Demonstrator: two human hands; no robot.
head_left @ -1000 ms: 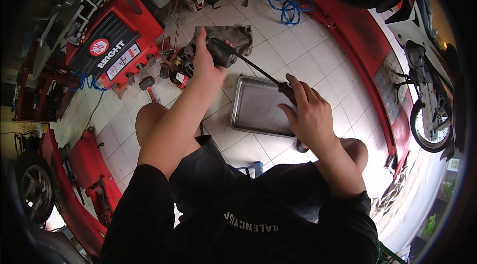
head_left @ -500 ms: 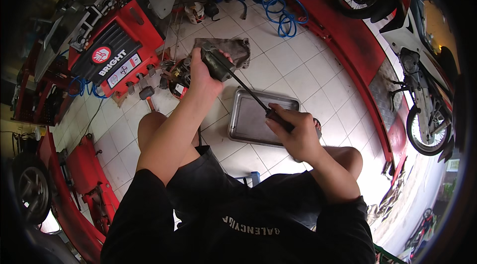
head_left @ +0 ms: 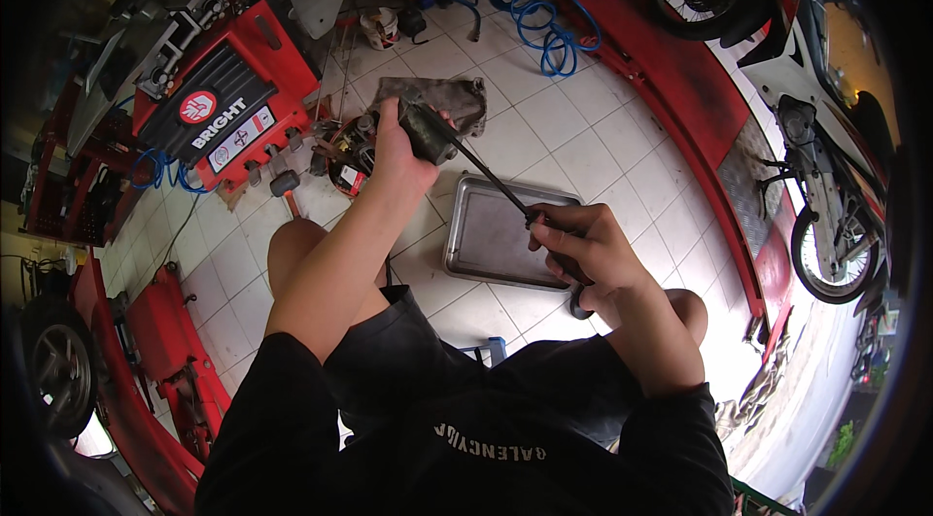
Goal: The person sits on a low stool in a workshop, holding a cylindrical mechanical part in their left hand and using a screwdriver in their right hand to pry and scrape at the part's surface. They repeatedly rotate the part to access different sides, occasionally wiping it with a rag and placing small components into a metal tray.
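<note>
My left hand (head_left: 406,149) grips a dark, greasy cylindrical metal part (head_left: 425,131) above the floor, its thumb along one side. A long black screwdriver (head_left: 496,181) runs diagonally from that part down to my right hand (head_left: 581,244), which is closed around its handle; whether the tip is inside the part I cannot tell. Under my right hand lies a rectangular metal tray (head_left: 457,236), partly covered. Just beyond the part, a stained grey rag (head_left: 462,98) rests on the tiled floor. An orange-handled mallet (head_left: 285,186) stands to the left of my forearm.
A red machine (head_left: 248,88) and a pile of assorted parts (head_left: 345,152) are at left. Coiled blue hose (head_left: 549,35) lies behind, near a long red lift (head_left: 661,98). Motorcycles (head_left: 807,166) stand on the right, a wheel (head_left: 60,361) at lower left. My knees flank the tray.
Both hands and the tool sit lower in the picture than a second ago. My right hand's fingers have moved from loosely extended to wrapped around the screwdriver handle. The view has shifted slightly.
</note>
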